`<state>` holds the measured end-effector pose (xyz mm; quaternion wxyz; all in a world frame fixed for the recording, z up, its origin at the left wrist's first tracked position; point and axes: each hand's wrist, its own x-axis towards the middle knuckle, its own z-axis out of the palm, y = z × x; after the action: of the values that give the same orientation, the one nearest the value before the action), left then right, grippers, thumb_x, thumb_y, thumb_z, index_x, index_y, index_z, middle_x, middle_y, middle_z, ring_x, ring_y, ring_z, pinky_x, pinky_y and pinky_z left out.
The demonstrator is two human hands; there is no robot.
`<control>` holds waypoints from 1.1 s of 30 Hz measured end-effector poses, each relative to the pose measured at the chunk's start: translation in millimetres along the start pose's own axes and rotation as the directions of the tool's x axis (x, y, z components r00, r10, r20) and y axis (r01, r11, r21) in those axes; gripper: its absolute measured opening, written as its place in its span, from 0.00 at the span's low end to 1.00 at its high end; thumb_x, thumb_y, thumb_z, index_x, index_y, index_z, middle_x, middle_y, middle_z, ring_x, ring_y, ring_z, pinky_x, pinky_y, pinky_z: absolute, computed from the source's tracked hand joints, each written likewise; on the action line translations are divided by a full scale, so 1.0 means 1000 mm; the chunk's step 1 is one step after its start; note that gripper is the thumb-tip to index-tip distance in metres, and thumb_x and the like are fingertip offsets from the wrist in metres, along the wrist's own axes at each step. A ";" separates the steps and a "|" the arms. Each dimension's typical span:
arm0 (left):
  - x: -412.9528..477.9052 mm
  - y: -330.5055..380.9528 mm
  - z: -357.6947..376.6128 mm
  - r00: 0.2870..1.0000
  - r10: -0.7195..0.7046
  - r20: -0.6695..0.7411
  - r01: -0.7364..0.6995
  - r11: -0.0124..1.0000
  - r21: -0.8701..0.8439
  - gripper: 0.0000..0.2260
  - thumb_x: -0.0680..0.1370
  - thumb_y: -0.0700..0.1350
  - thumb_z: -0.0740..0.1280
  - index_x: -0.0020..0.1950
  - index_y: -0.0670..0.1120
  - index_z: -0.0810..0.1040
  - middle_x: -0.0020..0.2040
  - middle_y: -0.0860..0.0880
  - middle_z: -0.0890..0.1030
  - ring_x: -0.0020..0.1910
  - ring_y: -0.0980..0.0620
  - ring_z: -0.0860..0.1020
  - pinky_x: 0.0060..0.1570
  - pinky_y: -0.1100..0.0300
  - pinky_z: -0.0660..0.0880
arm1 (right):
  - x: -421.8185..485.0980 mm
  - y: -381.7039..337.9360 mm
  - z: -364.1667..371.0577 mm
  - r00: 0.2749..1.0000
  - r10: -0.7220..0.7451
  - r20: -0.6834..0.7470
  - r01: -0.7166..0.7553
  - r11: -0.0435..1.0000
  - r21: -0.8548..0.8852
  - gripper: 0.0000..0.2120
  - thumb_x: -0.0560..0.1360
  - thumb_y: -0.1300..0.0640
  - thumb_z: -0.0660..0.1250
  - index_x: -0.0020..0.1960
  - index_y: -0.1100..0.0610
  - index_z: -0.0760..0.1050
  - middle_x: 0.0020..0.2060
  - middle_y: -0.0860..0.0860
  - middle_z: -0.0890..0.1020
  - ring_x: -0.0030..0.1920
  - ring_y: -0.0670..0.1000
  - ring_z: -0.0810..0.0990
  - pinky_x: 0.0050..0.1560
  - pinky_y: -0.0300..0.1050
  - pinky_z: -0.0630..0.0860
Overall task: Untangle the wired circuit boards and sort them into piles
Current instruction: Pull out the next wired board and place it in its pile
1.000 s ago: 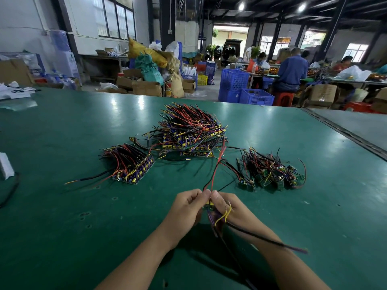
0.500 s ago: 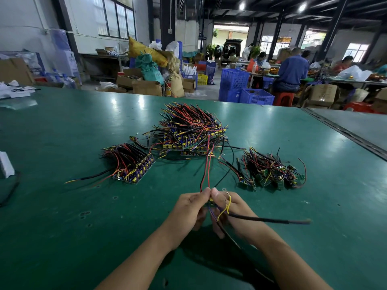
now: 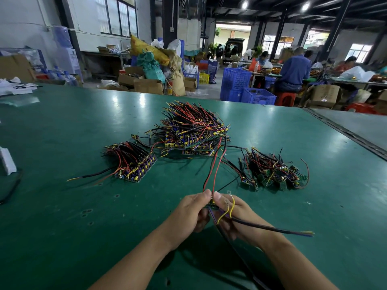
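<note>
Hands meet low centre over the green bench [image 3: 62,227]. Both left hand [image 3: 191,212] and right hand [image 3: 236,216] have fingers [image 3: 206,194] curled with the thumb tips almost touching. Together they pinch one small circuit board [image 3: 212,205], which the fingers mostly hide.

- Two red wires [image 3: 215,170] run from the fingers straight away toward the big tangled pile [image 3: 194,130], well beyond the fingers. Can't tell where they end inside it.
- Short yellow wires [image 3: 229,209] loop over the right hand's fingers.
- Thick black cable [image 3: 272,228] comes out from under those fingers and runs off to their right. Its stripped end shows coloured cores.
- Pile of dark boards [image 3: 134,164] lies beyond and left of the fingers, boards lined up in a neat row, loose leads trailing left.
- Pile of small green boards [image 3: 274,173] lies beyond and right of the fingers, nearer than the tangle.
- White block [image 3: 7,162] sits far left of the fingers, at the frame edge.
</note>
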<state>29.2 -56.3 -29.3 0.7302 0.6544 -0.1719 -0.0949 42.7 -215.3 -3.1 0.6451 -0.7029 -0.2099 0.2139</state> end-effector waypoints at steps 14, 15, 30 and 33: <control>0.005 0.012 0.007 0.970 -0.070 -0.233 0.021 0.978 -0.207 0.20 0.74 0.58 0.66 0.28 0.48 0.71 0.23 0.52 0.67 0.21 0.56 0.62 0.25 0.66 0.55 | 0.013 0.003 0.005 0.994 -0.100 -0.054 0.112 0.925 0.362 0.21 0.73 0.41 0.65 0.32 0.56 0.80 0.24 0.53 0.76 0.22 0.49 0.72 0.24 0.39 0.69; 0.005 0.011 0.006 0.965 -0.063 -0.253 0.013 0.981 -0.193 0.20 0.75 0.58 0.65 0.28 0.49 0.70 0.23 0.53 0.64 0.21 0.55 0.59 0.26 0.65 0.53 | 0.013 0.002 0.004 0.992 -0.105 -0.072 0.124 0.919 0.374 0.19 0.75 0.43 0.64 0.37 0.57 0.82 0.28 0.54 0.79 0.25 0.49 0.75 0.26 0.38 0.71; 0.011 -0.009 -0.013 0.788 0.290 -0.543 0.142 0.772 0.620 0.23 0.80 0.57 0.60 0.29 0.49 0.61 0.26 0.54 0.66 0.27 0.55 0.65 0.30 0.57 0.62 | 0.019 0.011 -0.014 0.865 0.112 -0.488 0.041 0.956 0.291 0.12 0.79 0.71 0.59 0.47 0.58 0.76 0.46 0.56 0.78 0.22 0.48 0.74 0.24 0.37 0.71; 0.007 -0.010 -0.017 0.775 0.328 -0.540 0.289 0.576 0.764 0.23 0.78 0.63 0.56 0.29 0.49 0.64 0.33 0.52 0.69 0.31 0.53 0.70 0.30 0.57 0.64 | 0.023 0.010 -0.018 0.847 0.293 -0.444 -0.003 0.837 0.547 0.14 0.78 0.74 0.55 0.51 0.62 0.77 0.49 0.59 0.76 0.30 0.52 0.82 0.29 0.39 0.78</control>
<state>43.1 -44.0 -39.7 0.3580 0.9036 0.0522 0.2294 71.9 -217.5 -12.1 0.8250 -0.5444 0.0926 0.1201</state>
